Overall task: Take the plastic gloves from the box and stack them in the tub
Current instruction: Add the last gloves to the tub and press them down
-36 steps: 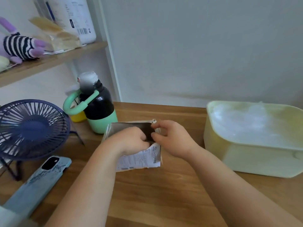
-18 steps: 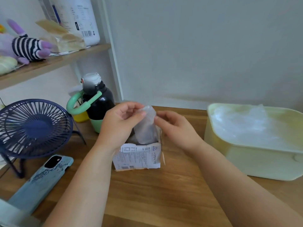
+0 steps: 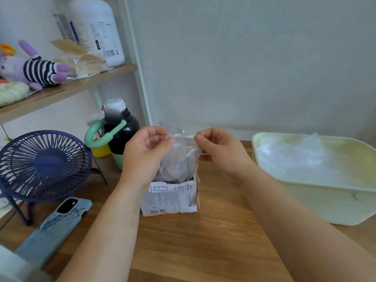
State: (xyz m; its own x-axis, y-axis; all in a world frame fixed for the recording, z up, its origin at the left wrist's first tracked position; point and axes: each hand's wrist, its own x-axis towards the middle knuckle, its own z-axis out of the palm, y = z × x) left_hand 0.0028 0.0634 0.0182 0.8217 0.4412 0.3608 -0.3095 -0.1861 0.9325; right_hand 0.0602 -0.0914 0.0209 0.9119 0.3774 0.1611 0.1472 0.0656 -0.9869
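Both hands are raised above the open box, which stands on the wooden desk near its middle. The left hand and the right hand each have thumb and fingers pinched together on the top edge of a clear plastic glove; that is the grip on either side, clamped on the film, which hangs between them with its lower end down in the box mouth. The pale tub sits to the right, well apart from the box, already holding a loose heap of clear gloves; bare desk lies between box and tub, and a broad bare stretch runs in front of the box toward the near edge. To the left the room is tighter: a black and green bottle stands just behind the left hand, a dark blue fan stands further left, and a phone in a light blue case lies face down near the front left corner. A shelf above carries a striped plush toy and a white jug with a barcode. The box front bears small printed lines, barcodes and a vertical strip of characters including "PVC"; the rest is too small to read.
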